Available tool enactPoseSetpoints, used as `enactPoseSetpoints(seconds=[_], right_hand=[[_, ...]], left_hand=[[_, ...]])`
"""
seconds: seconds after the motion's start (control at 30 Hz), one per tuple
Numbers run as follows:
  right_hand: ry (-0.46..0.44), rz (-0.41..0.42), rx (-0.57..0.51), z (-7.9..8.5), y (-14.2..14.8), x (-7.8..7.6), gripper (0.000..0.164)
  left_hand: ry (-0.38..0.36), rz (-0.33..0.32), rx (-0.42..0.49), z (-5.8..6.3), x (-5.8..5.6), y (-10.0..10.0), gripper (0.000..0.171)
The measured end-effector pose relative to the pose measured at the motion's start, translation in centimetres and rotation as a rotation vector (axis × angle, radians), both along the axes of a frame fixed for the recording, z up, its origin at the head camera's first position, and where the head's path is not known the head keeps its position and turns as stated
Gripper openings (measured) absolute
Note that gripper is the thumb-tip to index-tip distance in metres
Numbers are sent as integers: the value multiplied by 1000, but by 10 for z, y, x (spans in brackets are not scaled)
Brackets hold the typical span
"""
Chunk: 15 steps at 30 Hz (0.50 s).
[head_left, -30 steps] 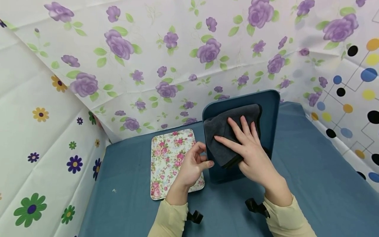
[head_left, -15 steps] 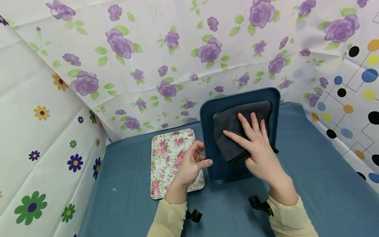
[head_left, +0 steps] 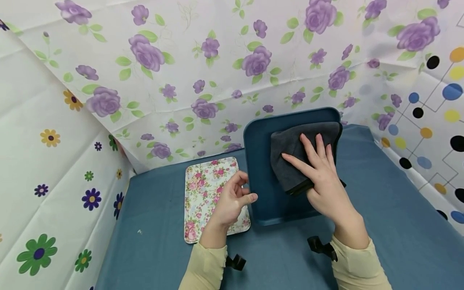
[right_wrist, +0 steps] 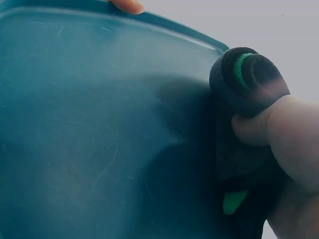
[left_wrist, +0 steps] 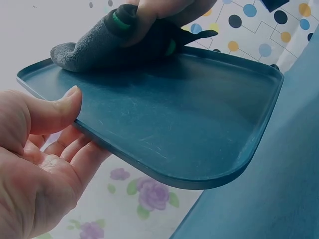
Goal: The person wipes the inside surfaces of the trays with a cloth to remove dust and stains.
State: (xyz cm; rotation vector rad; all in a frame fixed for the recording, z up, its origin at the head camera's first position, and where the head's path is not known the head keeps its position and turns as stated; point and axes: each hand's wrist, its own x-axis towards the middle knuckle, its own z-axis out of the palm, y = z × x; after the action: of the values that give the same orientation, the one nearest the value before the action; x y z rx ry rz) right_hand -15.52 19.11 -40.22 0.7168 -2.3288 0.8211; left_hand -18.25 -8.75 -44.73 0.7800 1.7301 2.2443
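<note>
A blue rectangular tray with a raised rim stands tilted up, its inner face toward me. My left hand grips its left edge, thumb on the rim and fingers behind, as the left wrist view shows at the tray's edge. Over the tray's right side lies a folded dark grey cloth with black edging and green showing in its folds. My right hand spreads its fingers across the cloth and presses it on the tray; in the right wrist view the thumb tucks against the rolled cloth.
A white tray with pink flowers lies on the blue table cover, behind my left hand. Flower-patterned sheeting hangs at the back and left, dotted sheeting at the right. Black straps with small devices sit on both wrists.
My right hand and the cloth have slid right across the tray, from its left part to the right rim. The left hand keeps its hold, and the tray has shifted very slightly left.
</note>
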Motion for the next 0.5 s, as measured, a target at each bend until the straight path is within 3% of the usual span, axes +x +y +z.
enactPoseSetpoints(seconds=[0.5], right_hand=[[-38,58,45,-7,-28,1,118]], left_hand=[[-2,-17,19,0,-1,-1,32]])
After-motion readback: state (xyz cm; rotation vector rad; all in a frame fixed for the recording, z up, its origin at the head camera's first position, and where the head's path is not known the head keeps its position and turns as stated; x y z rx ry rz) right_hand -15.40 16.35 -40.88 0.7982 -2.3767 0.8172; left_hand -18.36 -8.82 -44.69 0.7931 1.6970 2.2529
